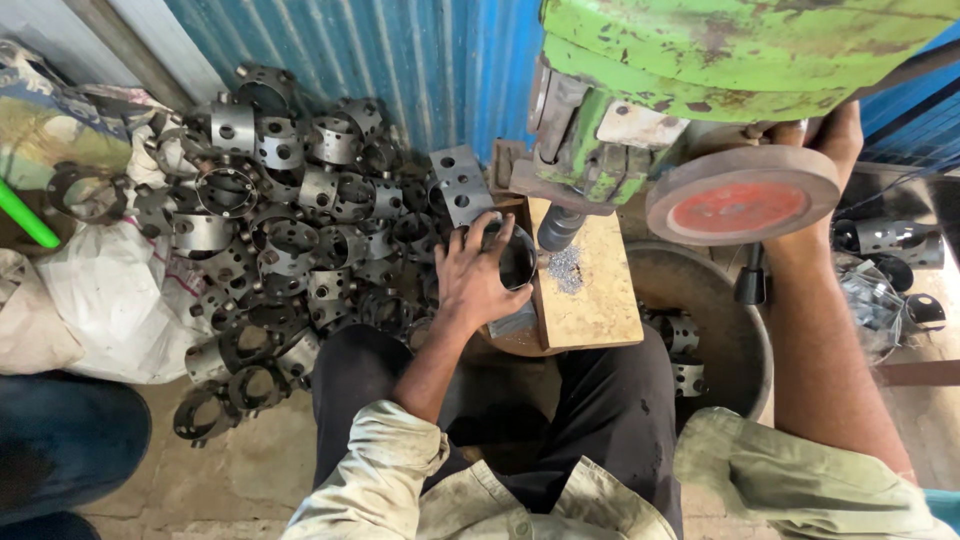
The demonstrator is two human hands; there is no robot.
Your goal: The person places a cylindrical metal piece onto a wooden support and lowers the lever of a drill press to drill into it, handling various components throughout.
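A seated worker's left hand [475, 280] clamps a dark metal ring [512, 256] by its outer wall against the wooden block [590, 290] beneath a green drill press [700, 60]; the punched ring looks stiff, light and sharp-edged, while the right hand [835, 135], fingers hidden, reaches behind the machine.

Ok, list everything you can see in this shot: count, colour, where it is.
Rings: a big pile, dark grey metal with holes, on the floor at left.
Ring: one, dark, on the block under the left hand.
Drill press: one, green, top centre.
Pulley: one, brown rim with a red face, at right.
Block: one, wooden, under the drill, with metal shavings on it.
Tub: one, dark, right of the block, with rings inside.
Sacks: white, left edge.
Wall: blue corrugated sheet, behind.
Left hand: fingers on the ring.
Right hand: raised beside the pulley; what it grips is hidden.
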